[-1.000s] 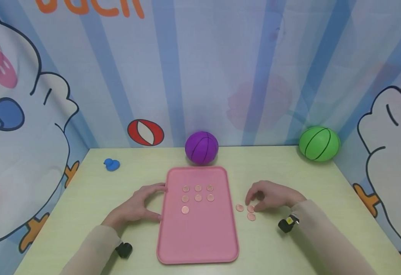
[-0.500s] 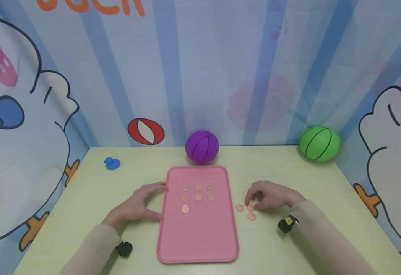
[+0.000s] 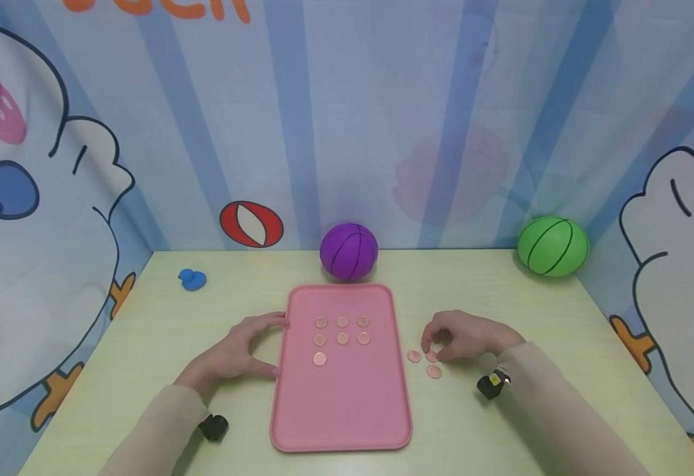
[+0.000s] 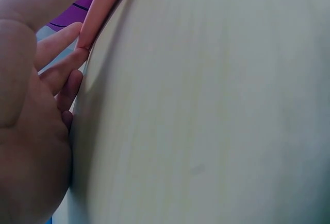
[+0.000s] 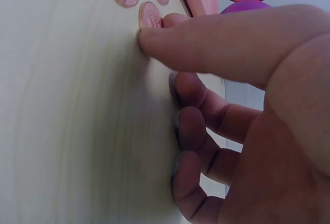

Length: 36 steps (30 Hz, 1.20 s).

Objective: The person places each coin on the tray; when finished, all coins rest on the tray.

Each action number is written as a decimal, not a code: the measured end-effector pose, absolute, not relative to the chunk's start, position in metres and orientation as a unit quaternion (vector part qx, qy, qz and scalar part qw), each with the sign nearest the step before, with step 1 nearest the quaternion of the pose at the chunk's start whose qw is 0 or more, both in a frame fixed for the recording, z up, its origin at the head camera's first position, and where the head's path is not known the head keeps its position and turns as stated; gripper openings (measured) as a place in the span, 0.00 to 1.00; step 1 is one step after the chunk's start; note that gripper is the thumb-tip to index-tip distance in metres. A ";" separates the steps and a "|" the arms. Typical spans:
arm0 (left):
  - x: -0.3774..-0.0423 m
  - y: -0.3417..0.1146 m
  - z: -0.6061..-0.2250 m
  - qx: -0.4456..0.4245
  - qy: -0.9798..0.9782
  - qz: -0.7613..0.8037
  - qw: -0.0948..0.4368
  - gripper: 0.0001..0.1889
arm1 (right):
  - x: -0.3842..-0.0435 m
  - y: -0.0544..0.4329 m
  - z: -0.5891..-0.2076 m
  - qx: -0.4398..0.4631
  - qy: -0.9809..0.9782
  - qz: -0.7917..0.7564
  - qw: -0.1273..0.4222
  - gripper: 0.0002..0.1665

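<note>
In the head view, little differs from a second ago: seven copper-coloured round coins [image 3: 342, 338] sit unchanged on the pink rectangular tray [image 3: 341, 410], so none is added yet. The tray's long axis runs away from me. My left grip [image 3: 231, 352], fingers extended, touches its left edge; my right grip [image 3: 467, 335] pinches a copper-coloured coin [image 3: 431, 356] on the pale wood-grained worktop [image 3: 251, 281], right of the tray.

In the left wrist view, my fingers meet the tray's side.

In the right wrist view, my thumb covers the coin's near edge; it appears flat and, being round, has no long axis.

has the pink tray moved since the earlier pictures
No, against the printed red-and-white ball in the head view, the pink tray shows no visible shift either way.
</note>
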State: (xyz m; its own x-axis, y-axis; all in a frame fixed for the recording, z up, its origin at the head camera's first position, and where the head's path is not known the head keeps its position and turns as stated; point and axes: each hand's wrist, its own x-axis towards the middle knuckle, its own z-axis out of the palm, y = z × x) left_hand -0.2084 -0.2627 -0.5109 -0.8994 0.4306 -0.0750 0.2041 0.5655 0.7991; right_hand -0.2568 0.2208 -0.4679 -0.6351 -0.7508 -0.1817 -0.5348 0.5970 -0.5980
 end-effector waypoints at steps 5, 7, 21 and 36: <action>-0.209 -0.263 -0.511 0.184 0.873 0.431 0.133 0.49 | -0.257 0.223 -0.469 -0.374 0.866 -0.254 0.215 0.14; -0.209 -0.264 -0.511 0.182 0.873 0.432 0.134 0.49 | -0.257 0.224 -0.469 -0.372 0.867 -0.252 0.216 0.14; -0.209 -0.263 -0.511 0.180 0.875 0.430 0.133 0.49 | -0.258 0.223 -0.469 -0.374 0.866 -0.252 0.217 0.13; -0.209 -0.262 -0.513 0.174 0.873 0.436 0.133 0.49 | -0.261 0.223 -0.469 -0.392 0.859 -0.260 0.202 0.06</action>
